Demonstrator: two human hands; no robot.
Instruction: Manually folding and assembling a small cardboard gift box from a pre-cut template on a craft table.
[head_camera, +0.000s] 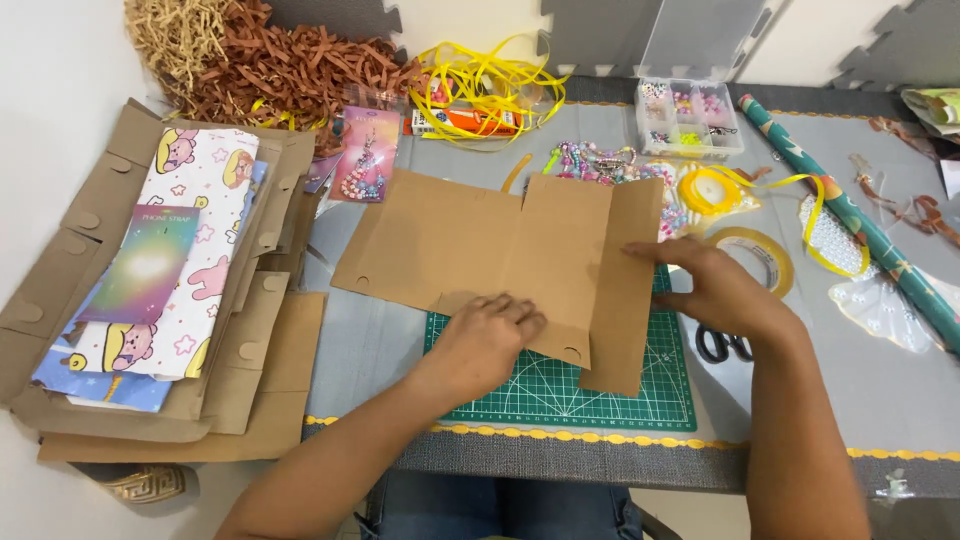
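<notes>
Flat brown cardboard box blank lay on green cutting mat, right panel already folded over, other flaps unfolded. Left hand pressed knuckles-down, fingers curled, on bottom flap; right hand lay flat, open, on folded panel.

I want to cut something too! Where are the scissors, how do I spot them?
Find the green cutting mat in the middle of the grey table. Just off its right edge, under the right hand, black scissors peek out. Only their looped handles show, unlike the round tape roll nearby.
</notes>
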